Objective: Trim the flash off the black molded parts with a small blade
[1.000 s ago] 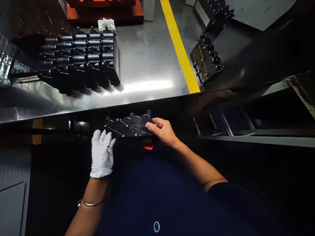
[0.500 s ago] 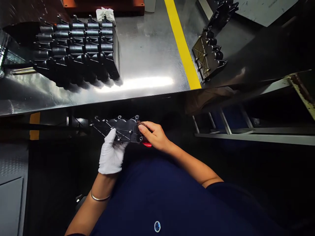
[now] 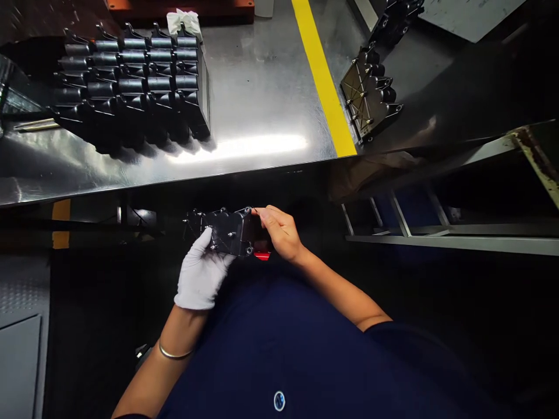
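The fingers (image 3: pixel 271 214) of the bare right hand (image 3: pixel 283 233) are pressed together and pinch the right end of a black moulded plastic plate (image 3: pixel 227 233), with the fingertips at its upper edge near a corner lug. The white-gloved left hand (image 3: pixel 201 278) meets the plate's near edge, its covered fingers held close together and lying against the face.

The plate is held level in front of the person's body, just below the counter edge and apart from it. Its face carries thin raised ribs in a crossing pattern, dotted with small bright fasteners. Its far edge is lobed, with lugs projecting from it. The left end falls in shadow and its detail cannot be made out.

A small red object (image 3: pixel 262 256) shows just beneath the plate's right end. A metal bangle (image 3: pixel 173 354) circles the left wrist, and a navy garment (image 3: pixel 279 349) fills the foreground.

On the steel counter (image 3: pixel 262 99), similar black parts (image 3: pixel 131 87) stand in close rows beside a white cloth (image 3: pixel 183 23). Another part (image 3: pixel 369 93) lies beyond a yellow stripe (image 3: pixel 323 75).
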